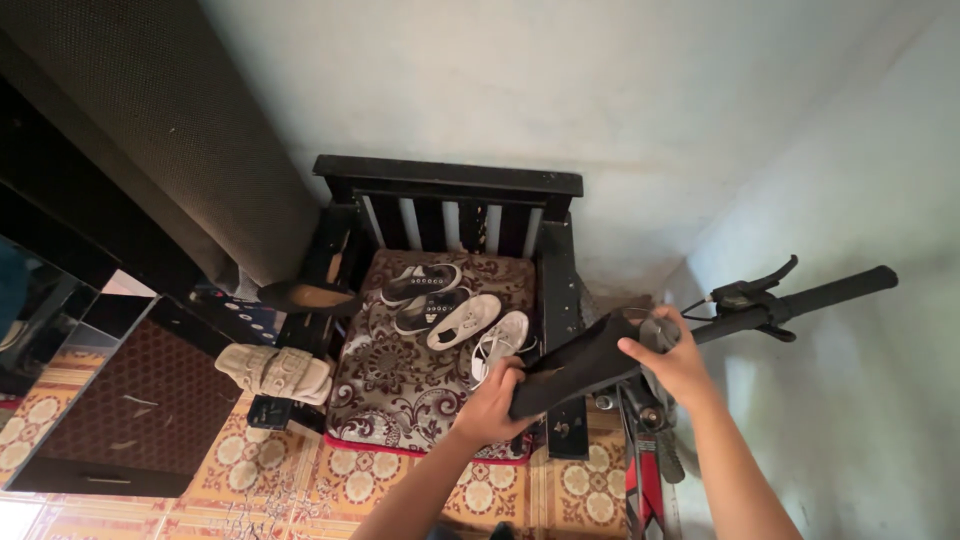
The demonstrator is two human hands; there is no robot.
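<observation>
- At the left of the frame, a pair of beige sandals (275,372) lies beside the chair (447,182).
- In the centre, dark sneakers (428,296) and white sneakers (484,332) rest on the patterned cushion (400,385).
- Lower centre, your left hand (490,405) grasps the near end of a long black shoe (578,362).
- Right of it, your right hand (677,362) clasps the far end of the shoe, just before the bicycle handlebar (812,295).

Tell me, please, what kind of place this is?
Probably a corner inside a home, used for storage: a black wooden chair with shoes on its cushion, patterned floor tiles, and a bicycle handlebar by the wall.
</observation>
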